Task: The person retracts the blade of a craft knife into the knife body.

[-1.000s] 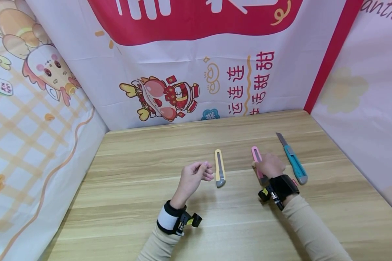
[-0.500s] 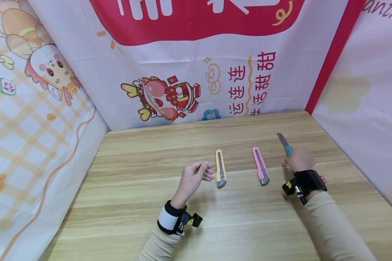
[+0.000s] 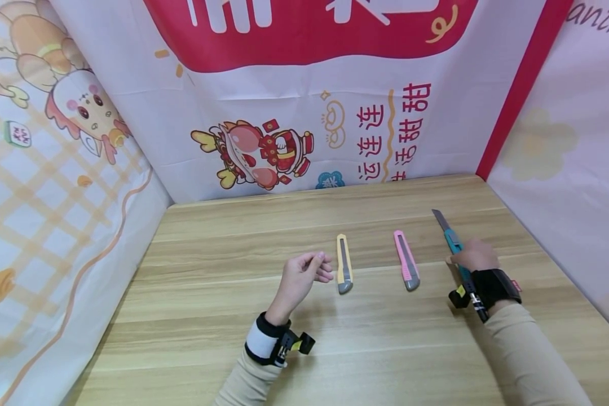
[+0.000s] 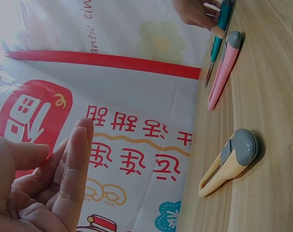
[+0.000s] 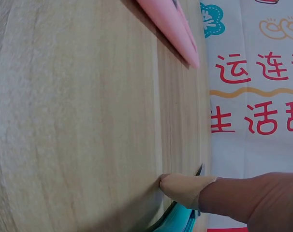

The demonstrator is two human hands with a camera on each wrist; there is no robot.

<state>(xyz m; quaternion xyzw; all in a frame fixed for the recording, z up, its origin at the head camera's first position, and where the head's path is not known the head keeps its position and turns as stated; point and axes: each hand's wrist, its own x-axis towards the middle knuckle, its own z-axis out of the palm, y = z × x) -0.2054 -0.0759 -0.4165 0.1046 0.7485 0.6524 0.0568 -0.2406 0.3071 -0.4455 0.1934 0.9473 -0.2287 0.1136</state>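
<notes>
While my right grip (image 3: 477, 255) pinches the teal plastic cutter with its blade out (image 3: 453, 239) on the wood-grain table (image 3: 233, 242), my left grip (image 3: 302, 273) stays out of it, loosely curled near the pale-yellow plastic cutter (image 3: 343, 256). I see the pink plastic cutter (image 3: 405, 256) lying between those two.

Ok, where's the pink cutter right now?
In the head view, the pink cutter lies right of centre, between the yellow cutter and the teal cutter.

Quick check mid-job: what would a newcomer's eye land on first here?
Probably the teal cutter at the right end of the row, its blade bared toward the cloth backdrop and the right hand on its handle. Next, the pink cutter and yellow cutter on the wooden table to its left, then the big red patch high on the backdrop.
</notes>
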